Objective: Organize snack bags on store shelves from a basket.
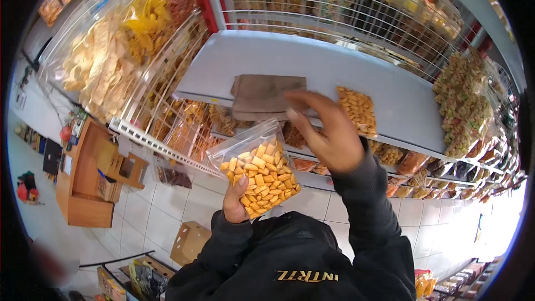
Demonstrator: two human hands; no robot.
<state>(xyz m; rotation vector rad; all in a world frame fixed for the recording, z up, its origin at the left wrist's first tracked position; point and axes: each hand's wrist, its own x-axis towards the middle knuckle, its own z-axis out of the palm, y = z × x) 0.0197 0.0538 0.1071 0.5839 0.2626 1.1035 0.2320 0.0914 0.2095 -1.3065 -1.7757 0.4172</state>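
My left hand (236, 201) holds a clear zip bag of yellow-orange pillow-shaped snacks (264, 175) by its lower left side, thumb on the front. My right hand (328, 133) is raised over the shelf's front edge, fingers apart and curved, holding nothing. Just beyond its fingertips lies a folded brown cloth (267, 94) that overhangs the edge of the white shelf (322, 60). A second bag of similar snacks (357, 110) rests on the shelf to the right of that hand.
Large bags of chips (100, 62) stand behind a wire side rack (167, 92) at left. Bags of pinkish-green snacks (464, 100) crowd the shelf's right end. Lower shelves hold more bagged snacks (388, 154). A wooden desk (90, 213) and a cardboard box (190, 242) stand on the tiled floor.
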